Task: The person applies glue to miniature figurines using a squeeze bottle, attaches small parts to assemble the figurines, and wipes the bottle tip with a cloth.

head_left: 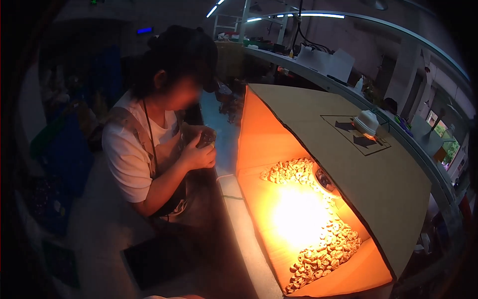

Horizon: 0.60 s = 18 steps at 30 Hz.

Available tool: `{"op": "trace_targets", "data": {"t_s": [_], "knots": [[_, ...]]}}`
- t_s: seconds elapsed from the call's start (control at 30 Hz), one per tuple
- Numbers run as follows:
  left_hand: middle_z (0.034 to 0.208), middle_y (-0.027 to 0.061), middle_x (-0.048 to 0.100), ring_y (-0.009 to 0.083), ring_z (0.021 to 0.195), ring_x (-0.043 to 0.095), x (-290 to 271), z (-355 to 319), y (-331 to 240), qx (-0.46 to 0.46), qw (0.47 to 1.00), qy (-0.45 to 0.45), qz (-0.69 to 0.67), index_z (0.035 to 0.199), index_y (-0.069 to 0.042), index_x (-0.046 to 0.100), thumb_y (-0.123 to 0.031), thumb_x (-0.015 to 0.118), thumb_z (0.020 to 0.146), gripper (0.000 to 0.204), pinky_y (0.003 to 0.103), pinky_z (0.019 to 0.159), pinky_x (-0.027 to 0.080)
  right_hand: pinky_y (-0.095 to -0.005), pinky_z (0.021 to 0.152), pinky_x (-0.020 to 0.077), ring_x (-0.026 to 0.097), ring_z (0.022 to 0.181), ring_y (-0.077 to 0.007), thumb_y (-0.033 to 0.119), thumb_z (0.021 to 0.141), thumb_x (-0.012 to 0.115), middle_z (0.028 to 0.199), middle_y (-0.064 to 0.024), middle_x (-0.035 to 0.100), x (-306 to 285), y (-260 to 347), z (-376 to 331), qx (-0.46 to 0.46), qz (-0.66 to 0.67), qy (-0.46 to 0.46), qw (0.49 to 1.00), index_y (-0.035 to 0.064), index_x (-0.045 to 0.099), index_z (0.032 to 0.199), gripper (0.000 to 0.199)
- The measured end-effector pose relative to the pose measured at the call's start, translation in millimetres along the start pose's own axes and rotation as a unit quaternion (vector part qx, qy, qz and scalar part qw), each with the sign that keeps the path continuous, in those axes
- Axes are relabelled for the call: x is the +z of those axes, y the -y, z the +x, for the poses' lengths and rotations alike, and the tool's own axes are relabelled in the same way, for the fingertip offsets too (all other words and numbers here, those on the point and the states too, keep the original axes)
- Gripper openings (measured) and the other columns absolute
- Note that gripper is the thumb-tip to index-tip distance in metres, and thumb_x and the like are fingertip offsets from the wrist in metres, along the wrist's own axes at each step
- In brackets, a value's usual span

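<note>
Neither of my hands can be made out; at the bottom edge only a thin pale sliver [174, 297] shows, and I cannot tell what it is. Before me on the right lies a cardboard box [348, 134] with its open side toward the left. A glaring lamp [298, 214] lights its inside orange. Many small, roundish tan pieces [328, 251] are heaped in it, around the glare. Partly hidden behind the box's upper edge is a round, pale-rimmed thing [326, 180] with a dark middle.
A white lamp socket [367, 123] sticks up through the box top. To the left, a person [144, 149] in a cap holds a dark object [206, 138] in both hands. A pale table edge [244, 239] runs beside the box. Behind stands a shelf [298, 62] with bottles and papers.
</note>
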<state>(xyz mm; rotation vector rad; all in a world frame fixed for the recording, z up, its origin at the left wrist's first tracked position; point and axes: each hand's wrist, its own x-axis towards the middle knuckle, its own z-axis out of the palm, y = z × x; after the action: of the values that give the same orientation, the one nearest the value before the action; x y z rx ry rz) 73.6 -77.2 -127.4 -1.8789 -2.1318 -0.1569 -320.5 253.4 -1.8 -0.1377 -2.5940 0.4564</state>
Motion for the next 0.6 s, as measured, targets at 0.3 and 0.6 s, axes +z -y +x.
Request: {"op": "trace_targets", "data": {"t_s": [0.3,0.6], "knots": [[0.105,0.0079,0.057,0.0235,0.092,0.056,-33.8,-16.7,30.6,0.019,0.893,-0.303,-0.332,0.093,-0.011,0.056,-0.023,0.052,0.084,0.016,0.039,0.075,0.043,-0.0457,0.072,0.0477,0.06,0.088,-0.0392,0.018,0.08,0.06,0.092,-0.0203,0.063,-178.3,118.8,-132.4,0.023,-0.166,-0.059,0.984,0.0001,0.056,0.097,0.025],[0.103,0.008,0.056,0.0249,0.087,0.055,-125.9,-67.2,50.5,0.068,0.905,-0.294,-0.299,0.101,-0.011,0.057,-0.01,0.056,0.082,0.019,0.035,0.072,0.043,-0.0344,0.07,0.0471,0.059,0.078,-0.0252,0.012,0.086,0.056,0.088,-0.0156,0.06,-216.2,235.1,-394.8,-0.025,0.11,0.017,0.993,-0.0025,0.051,0.106,0.025]]}}
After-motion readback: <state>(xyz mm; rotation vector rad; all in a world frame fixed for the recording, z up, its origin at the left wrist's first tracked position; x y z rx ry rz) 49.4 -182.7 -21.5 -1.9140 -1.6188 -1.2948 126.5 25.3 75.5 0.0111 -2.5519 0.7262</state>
